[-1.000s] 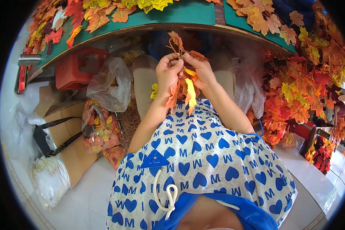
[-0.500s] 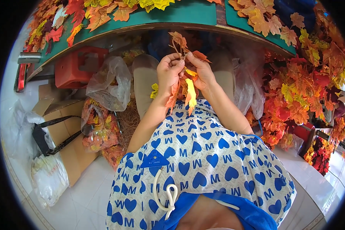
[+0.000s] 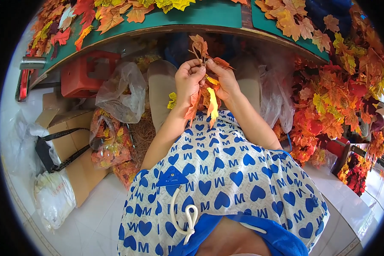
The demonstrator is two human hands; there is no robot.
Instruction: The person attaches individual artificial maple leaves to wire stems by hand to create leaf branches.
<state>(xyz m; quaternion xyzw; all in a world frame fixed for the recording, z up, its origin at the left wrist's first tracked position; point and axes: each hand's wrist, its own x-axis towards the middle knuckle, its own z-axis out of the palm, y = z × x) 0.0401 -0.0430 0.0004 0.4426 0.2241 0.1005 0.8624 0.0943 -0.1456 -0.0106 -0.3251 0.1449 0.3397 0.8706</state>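
Both hands meet over my lap, just short of the table edge, with an artificial maple leaf garland (image 3: 213,104) between them. My left hand (image 3: 188,77) pinches its brown stem, thumb against fingers. Close beside it, my right hand (image 3: 224,79) grips the same stem near an orange leaf. A brown stem loop and one orange leaf (image 3: 199,45) stick up above the fingertips. Orange and yellow leaves hang below the hands, in front of my patterned top. The exact spot between the fingertips is partly hidden.
A green-topped table (image 3: 192,19) crosses ahead, with loose maple leaves along it. At right hangs a dense mass of leaf garlands (image 3: 328,102). On the left are a red stool (image 3: 83,81), a plastic bag (image 3: 126,94), a cardboard box (image 3: 83,158) and bagged leaves (image 3: 109,145).
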